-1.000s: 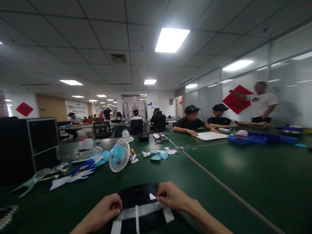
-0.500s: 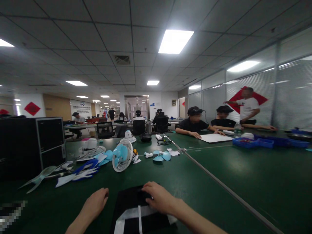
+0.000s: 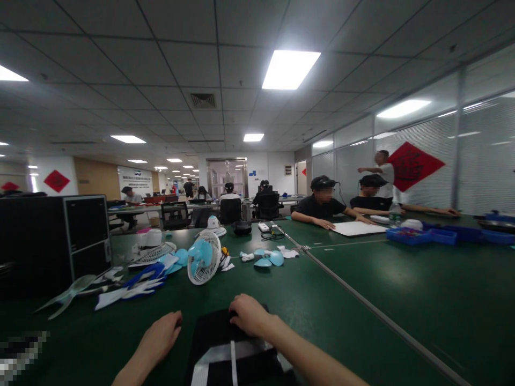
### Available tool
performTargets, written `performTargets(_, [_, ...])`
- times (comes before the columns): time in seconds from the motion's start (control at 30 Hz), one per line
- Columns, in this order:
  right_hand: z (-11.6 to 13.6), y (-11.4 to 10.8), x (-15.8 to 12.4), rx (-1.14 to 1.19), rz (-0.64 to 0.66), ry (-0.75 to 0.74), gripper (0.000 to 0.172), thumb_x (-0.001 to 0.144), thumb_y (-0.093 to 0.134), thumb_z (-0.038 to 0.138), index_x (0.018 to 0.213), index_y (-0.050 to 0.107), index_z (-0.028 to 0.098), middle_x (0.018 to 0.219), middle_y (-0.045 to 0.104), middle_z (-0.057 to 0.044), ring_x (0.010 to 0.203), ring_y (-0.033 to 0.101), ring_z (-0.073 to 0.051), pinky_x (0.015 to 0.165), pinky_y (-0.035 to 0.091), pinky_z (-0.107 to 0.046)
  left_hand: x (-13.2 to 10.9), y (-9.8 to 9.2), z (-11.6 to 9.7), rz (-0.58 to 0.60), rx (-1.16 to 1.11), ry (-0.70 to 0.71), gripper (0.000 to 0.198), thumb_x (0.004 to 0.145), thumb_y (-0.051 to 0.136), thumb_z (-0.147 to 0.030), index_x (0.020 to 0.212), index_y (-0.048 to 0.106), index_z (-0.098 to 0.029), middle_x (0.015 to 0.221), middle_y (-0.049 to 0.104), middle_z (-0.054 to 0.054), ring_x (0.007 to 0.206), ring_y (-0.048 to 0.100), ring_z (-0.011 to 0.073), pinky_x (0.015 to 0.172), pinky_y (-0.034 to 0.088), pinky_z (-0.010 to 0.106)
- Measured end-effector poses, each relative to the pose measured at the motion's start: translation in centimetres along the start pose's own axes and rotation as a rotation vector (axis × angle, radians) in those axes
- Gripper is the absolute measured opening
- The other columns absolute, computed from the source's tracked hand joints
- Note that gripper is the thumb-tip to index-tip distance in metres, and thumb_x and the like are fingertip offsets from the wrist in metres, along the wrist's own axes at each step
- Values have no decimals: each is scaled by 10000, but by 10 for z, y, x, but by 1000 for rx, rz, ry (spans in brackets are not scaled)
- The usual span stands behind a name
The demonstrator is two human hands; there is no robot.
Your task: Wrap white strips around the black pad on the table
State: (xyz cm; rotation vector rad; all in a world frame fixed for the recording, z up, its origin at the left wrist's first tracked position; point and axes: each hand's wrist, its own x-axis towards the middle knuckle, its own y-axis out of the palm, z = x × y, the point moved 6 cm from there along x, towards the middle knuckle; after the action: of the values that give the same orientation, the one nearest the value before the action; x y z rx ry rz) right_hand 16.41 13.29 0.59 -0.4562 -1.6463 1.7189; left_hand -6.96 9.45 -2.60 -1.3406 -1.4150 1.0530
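Note:
A black, cloth-like flat piece (image 3: 213,335) with a grey band and a narrow white strip lies on the green table at the bottom centre. My right hand (image 3: 251,316) is over its far part, fingers bent down and closed on the black material; the fingertips are partly hidden. Left of the piece and apart from it, my left hand (image 3: 163,332) rests low over the table with fingers curled in. Nothing shows in that hand.
A white fan guard with blue blades (image 3: 204,258), loose blue fan blades (image 3: 269,258) and white-blue gloves (image 3: 134,287) lie ahead. A black computer case (image 3: 86,230) stands left. Across the table, people sit by a white board (image 3: 358,229) and blue trays (image 3: 408,236).
My right hand has moved slightly up and left along the black piece. My left hand has hardly moved. The standing person at the back right has shifted left.

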Motion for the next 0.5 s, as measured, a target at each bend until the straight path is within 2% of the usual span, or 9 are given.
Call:
performTargets(0.13, [-7, -14, -10, 15, -14, 0, 225, 817, 590, 294, 970, 716, 185, 960, 697, -69, 933, 619, -201, 815, 443, -258, 3, 3, 4, 3, -19, -4, 218, 850, 449, -245, 1014, 590, -215, 1083, 648, 70, 981, 621, 198, 797, 480, 301])
performTargets(0.23, [-26, -32, -26, 50, -86, 58, 239, 845, 549, 299, 972, 714, 182, 963, 695, -74, 916, 615, -190, 804, 429, -252, 5, 6, 6, 7, -16, -8, 234, 847, 450, -244, 1034, 586, -206, 1098, 647, 81, 994, 619, 206, 802, 481, 310])
performTargets(0.37, [-78, -61, -61, 91, -217, 267, 251, 843, 529, 307, 938, 721, 177, 952, 709, -77, 883, 626, -195, 770, 430, -261, 6, 8, 6, -13, 5, -1, 255, 843, 442, -229, 1058, 577, -204, 1114, 647, 80, 1020, 612, 210, 833, 471, 317])
performTargets(0.5, [-142, -86, -114, 58, -291, 491, 275, 835, 510, 315, 926, 728, 174, 963, 721, -89, 905, 639, -213, 775, 435, -269, 4, 7, 3, 24, -8, -6, 254, 851, 436, -242, 1061, 575, -207, 1126, 644, 75, 1030, 612, 209, 834, 480, 313])
